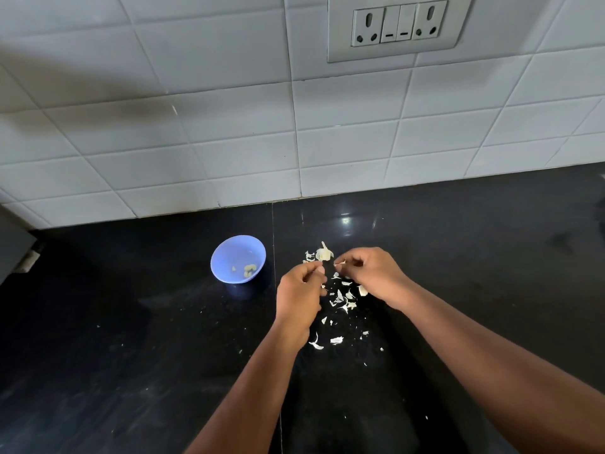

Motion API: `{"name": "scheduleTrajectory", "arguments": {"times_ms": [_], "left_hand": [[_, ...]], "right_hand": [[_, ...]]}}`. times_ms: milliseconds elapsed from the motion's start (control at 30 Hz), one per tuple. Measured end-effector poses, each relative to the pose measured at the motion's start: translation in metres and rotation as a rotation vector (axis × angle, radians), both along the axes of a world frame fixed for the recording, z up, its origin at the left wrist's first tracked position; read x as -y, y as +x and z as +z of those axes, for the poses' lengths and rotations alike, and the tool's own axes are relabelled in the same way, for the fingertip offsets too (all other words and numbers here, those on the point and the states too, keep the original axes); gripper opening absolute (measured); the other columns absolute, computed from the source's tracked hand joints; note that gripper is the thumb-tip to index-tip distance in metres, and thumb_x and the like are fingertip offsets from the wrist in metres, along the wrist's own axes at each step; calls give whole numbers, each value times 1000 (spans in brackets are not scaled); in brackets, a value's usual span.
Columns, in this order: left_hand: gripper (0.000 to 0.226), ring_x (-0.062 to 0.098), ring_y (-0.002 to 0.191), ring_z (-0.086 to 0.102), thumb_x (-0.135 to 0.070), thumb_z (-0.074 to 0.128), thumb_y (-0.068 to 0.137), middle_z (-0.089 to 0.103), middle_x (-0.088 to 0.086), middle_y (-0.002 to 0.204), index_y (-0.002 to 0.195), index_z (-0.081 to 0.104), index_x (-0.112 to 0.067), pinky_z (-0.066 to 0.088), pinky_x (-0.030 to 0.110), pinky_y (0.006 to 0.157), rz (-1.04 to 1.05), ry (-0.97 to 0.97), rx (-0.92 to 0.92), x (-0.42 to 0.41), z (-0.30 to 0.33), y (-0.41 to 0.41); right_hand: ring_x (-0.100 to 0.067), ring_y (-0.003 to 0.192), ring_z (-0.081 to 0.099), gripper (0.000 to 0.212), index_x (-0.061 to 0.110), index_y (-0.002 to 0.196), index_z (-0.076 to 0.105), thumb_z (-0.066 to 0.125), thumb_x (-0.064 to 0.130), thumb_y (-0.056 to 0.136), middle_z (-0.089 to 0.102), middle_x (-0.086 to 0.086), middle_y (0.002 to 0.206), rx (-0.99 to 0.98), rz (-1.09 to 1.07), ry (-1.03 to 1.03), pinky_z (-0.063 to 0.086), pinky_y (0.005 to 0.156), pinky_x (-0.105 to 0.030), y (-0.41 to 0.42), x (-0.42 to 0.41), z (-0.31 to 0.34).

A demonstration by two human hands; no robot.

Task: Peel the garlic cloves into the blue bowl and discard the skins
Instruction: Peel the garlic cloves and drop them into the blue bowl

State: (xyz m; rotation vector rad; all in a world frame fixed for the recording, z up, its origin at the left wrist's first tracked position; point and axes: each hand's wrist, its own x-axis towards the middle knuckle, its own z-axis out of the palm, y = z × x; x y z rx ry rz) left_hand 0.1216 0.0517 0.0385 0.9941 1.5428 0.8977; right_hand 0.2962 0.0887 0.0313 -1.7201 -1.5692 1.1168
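Note:
A small blue bowl (238,259) stands on the black counter (131,322) left of my hands, with a few peeled garlic cloves (248,269) inside. My left hand (299,294) and my right hand (371,276) meet above the counter, fingers curled; the right pinches a small pale piece (339,263), and what the left holds is hidden by its fingers. Just beyond the fingertips lies the rest of a garlic bulb (324,254). White garlic skins (342,299) are scattered on the counter under and below the hands.
A white tiled wall (229,142) rises behind the counter, with a socket and switch plate (397,26) at the top right. A vertical seam (273,231) in the counter runs just right of the bowl.

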Motion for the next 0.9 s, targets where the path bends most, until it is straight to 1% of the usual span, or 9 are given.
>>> {"name": "scheduleTrajectory", "arguments": {"times_ms": [100,200,267,400,467,567,667,767,900], "left_hand": [[20,13,80,67,-25,60,108,75,1,90,107,78,-18,50,25,60,14,-118,242,-2,2,9],[22,18,77,66,-25,66,105,72,7,82,103,78,-7,48,25,59,64,-149,426,-1,1,13],[19,12,69,63,-22,69,103,71,6,81,103,78,-5,49,24,57,104,-150,482,2,1,14],[12,7,64,60,-15,73,100,70,1,79,105,76,-5,49,23,56,167,-160,499,7,-2,12],[9,7,63,59,-14,73,100,68,1,78,103,75,-5,49,24,57,183,-169,507,9,-3,10],[10,8,64,59,-17,76,97,68,0,76,98,74,-7,52,26,58,217,-172,577,11,-1,8],[10,9,68,62,-19,74,99,71,0,81,99,74,-9,55,26,58,244,-147,605,10,2,8],[14,12,76,71,-20,67,105,78,4,93,107,70,-6,58,27,58,226,-90,541,8,7,5],[10,9,72,71,-27,65,105,80,0,94,104,68,-17,56,27,58,66,-20,101,6,4,-16]], "right_hand": [[-13,76,71,8,12,100,80,79,15,93,79,-6,85,-435,-89,-96,58,69,-24,-15,20,13],[-11,74,70,14,4,106,78,77,10,94,78,-9,87,-625,-158,-118,55,65,-21,-21,31,18],[-8,77,70,15,8,106,80,78,15,93,79,-7,92,-596,-164,-103,54,66,-20,-21,35,21],[6,90,71,14,24,100,84,85,29,87,78,16,94,-328,-85,-45,49,71,-7,-16,33,31],[9,88,69,13,26,98,84,85,32,87,78,16,93,-249,-37,-64,48,68,-6,-14,30,37],[6,84,70,12,23,99,83,84,27,88,80,11,93,-272,-3,-73,51,69,-10,-17,29,42],[1,93,74,11,15,100,81,81,17,90,81,7,95,-394,-63,-26,53,78,-11,-27,31,38],[-9,88,74,11,13,103,81,78,17,93,81,-3,97,-513,-212,-39,56,75,-19,-35,31,27],[-13,77,68,11,10,104,80,73,15,98,78,-8,89,-397,-217,-130,54,67,-26,-22,24,18]]}}
